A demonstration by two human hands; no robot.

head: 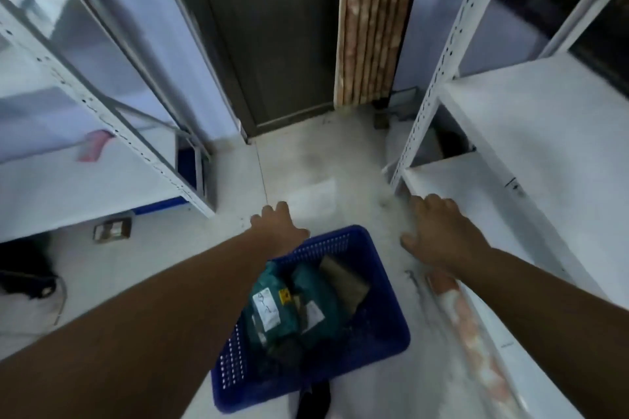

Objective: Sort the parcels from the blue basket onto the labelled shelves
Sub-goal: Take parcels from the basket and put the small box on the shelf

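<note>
Parcels [289, 309] in soft teal mailers lie in the blue basket [374, 330] below both hands, likely light and crushable, best pinched at an edge; left hand [279, 224] and right hand [439, 235] hover spread, holding nothing

Dim, bluish light; motion blur throughout, edges bent by wide-angle lens.

Empty hands [357, 231] hover above parcels [292, 309] in blue basket [384, 323].

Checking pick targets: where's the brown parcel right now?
Head view, lower centre: the brown parcel lies inside the blue basket, at its far right, beside the green parcels.
</note>
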